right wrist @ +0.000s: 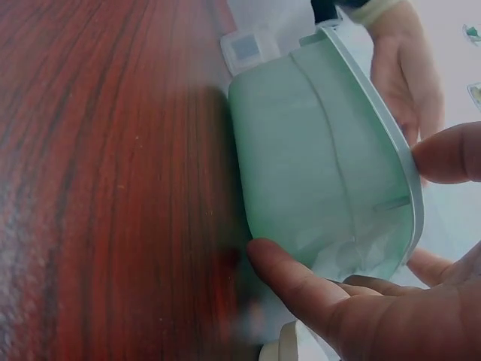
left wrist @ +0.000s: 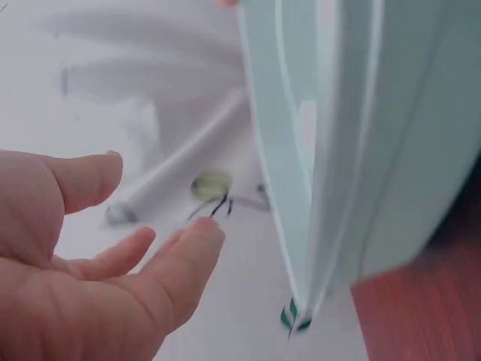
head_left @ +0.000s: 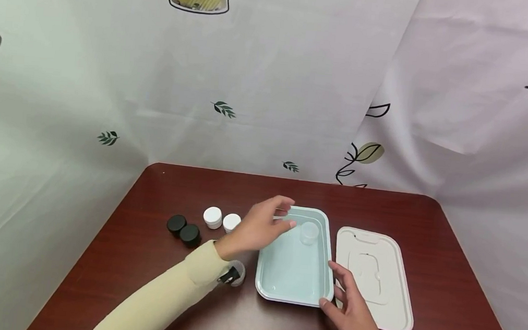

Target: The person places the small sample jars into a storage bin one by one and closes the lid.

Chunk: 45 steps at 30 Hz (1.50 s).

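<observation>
A light-blue plastic storage box (head_left: 297, 273) stands uncovered on the table, with a small clear round container (head_left: 309, 233) inside near its far right corner. My left hand (head_left: 265, 223) hovers over the box's far left part, fingers apart and holding nothing. In the left wrist view, its fingers (left wrist: 184, 263) stand away from the box's rim. My right hand (head_left: 352, 311) holds the near right corner of the box, thumb at the near rim and fingers along the right side. The right wrist view shows a thumb (right wrist: 455, 154) on the rim and a finger (right wrist: 301, 289) low against the wall.
A white lid (head_left: 376, 279) lies right of the box. To the left stand two black-lidded jars (head_left: 190, 235) and two white-lidded jars (head_left: 213, 217), one partly behind my left hand. A small pale round container (head_left: 239, 273) sits beside my left wrist. Patterned cloth (head_left: 271, 82) hangs behind the table.
</observation>
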{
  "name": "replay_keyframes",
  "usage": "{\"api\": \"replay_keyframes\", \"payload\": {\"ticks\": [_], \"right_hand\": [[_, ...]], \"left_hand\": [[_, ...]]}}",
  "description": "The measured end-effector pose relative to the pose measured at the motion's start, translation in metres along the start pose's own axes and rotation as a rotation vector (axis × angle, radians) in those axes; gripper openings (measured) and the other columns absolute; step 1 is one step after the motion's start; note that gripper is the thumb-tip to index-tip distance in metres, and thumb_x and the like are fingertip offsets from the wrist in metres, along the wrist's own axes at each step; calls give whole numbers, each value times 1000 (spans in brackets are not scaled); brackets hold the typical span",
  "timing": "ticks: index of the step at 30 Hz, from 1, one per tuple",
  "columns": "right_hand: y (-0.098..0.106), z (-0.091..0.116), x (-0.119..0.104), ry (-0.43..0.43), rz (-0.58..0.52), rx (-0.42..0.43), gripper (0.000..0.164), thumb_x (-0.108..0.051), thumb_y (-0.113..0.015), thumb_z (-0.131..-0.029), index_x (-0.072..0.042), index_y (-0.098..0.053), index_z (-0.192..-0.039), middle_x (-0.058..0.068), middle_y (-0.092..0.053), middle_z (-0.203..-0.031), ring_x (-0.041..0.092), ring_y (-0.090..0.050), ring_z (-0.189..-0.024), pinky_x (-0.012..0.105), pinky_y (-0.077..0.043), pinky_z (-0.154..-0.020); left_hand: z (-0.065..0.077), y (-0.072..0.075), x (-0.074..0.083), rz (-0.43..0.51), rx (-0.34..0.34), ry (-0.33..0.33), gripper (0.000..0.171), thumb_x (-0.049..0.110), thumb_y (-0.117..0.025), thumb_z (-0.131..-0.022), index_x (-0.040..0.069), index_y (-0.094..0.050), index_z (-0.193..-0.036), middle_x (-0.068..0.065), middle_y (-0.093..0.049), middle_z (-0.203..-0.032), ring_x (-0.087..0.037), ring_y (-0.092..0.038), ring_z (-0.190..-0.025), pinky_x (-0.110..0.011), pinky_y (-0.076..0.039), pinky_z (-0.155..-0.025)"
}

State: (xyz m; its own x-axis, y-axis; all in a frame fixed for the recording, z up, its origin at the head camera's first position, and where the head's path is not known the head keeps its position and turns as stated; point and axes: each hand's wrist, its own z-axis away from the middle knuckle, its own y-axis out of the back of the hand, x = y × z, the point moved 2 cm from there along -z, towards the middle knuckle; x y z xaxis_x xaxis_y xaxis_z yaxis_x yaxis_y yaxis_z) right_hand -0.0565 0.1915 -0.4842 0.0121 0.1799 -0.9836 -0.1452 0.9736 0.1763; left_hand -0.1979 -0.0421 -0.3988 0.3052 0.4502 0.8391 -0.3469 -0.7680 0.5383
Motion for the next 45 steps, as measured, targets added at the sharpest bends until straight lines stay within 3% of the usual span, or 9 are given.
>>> {"api": "replay_keyframes", "payload": {"ticks": [4, 10, 17, 22, 27, 30, 34, 40, 45], "right_hand": [[0, 0, 0, 9, 4, -1, 72, 1, -68, -98, -9, -32, -160, 26, -33, -166, 29, -52, -143, 23, -59, -93], [0, 1, -1, 26, 1, -6, 72, 3, -68, -98, -7, -31, -160, 27, -35, -163, 2, -57, -135, 22, -59, -92], [-1, 2, -1, 2, -10, -4, 72, 1, -68, -98, -9, -31, -160, 27, -35, -163, -3, -57, -131, 22, -59, -92], [-1, 3, -1, 4, -18, -3, 72, 2, -67, -98, -9, -31, -160, 27, -35, -163, -5, -57, -130, 22, -59, -92], [-2, 3, -1, 11, -11, -2, 72, 2, -67, -99, -10, -31, -160, 27, -35, -162, -5, -57, -130, 23, -59, -91], [-2, 3, -1, 11, 0, 6, 72, 2, -67, -98, -10, -32, -159, 27, -36, -161, 4, -59, -133, 23, -60, -91], [-2, 4, 0, 2, 8, 18, 71, 1, -68, -98, -10, -33, -159, 27, -38, -161, 24, -57, -138, 23, -60, -91], [-3, 4, 0, -17, 0, 18, 71, 1, -68, -98, -11, -33, -159, 26, -37, -162, 24, -57, -139, 23, -59, -92], [-4, 3, -1, -23, -8, 26, 72, 0, -67, -98, -13, -33, -160, 24, -36, -164, 43, -47, -145, 21, -57, -93]], "left_hand": [[23, 24, -8, 54, 70, 35, 44, 20, -72, -102, 13, -60, -144, -15, -67, -139, -26, -69, -125, -40, -58, -103], [62, 48, -33, 103, 144, 128, 43, 14, -78, -96, 12, -66, -137, -8, -72, -129, -29, -71, -121, -41, -58, -102], [102, 56, -65, 232, 241, 208, 46, 5, -80, -93, 0, -65, -136, -22, -70, -132, -40, -66, -127, -37, -56, -106], [121, 54, -79, 280, 324, 266, 47, 2, -80, -92, 1, -65, -136, -21, -67, -139, -38, -62, -135, -40, -53, -111], [135, 50, -92, 261, 388, 316, 51, 3, -82, -90, 3, -65, -138, -16, -65, -144, -34, -61, -136, -40, -53, -111], [140, 46, -101, 238, 405, 343, 54, 3, -84, -89, 3, -65, -139, -14, -64, -147, -32, -61, -138, -40, -53, -111], [144, 37, -114, 258, 391, 377, 61, 3, -85, -88, 4, -62, -144, -16, -62, -149, -32, -59, -140, -39, -53, -111], [145, 28, -123, 312, 351, 383, 66, 3, -85, -87, 3, -57, -148, -20, -62, -147, -35, -60, -138, -40, -53, -110], [143, 27, -122, 301, 343, 384, 62, 4, -85, -88, 3, -60, -145, -17, -68, -138, -32, -64, -131, -40, -55, -108]]}}
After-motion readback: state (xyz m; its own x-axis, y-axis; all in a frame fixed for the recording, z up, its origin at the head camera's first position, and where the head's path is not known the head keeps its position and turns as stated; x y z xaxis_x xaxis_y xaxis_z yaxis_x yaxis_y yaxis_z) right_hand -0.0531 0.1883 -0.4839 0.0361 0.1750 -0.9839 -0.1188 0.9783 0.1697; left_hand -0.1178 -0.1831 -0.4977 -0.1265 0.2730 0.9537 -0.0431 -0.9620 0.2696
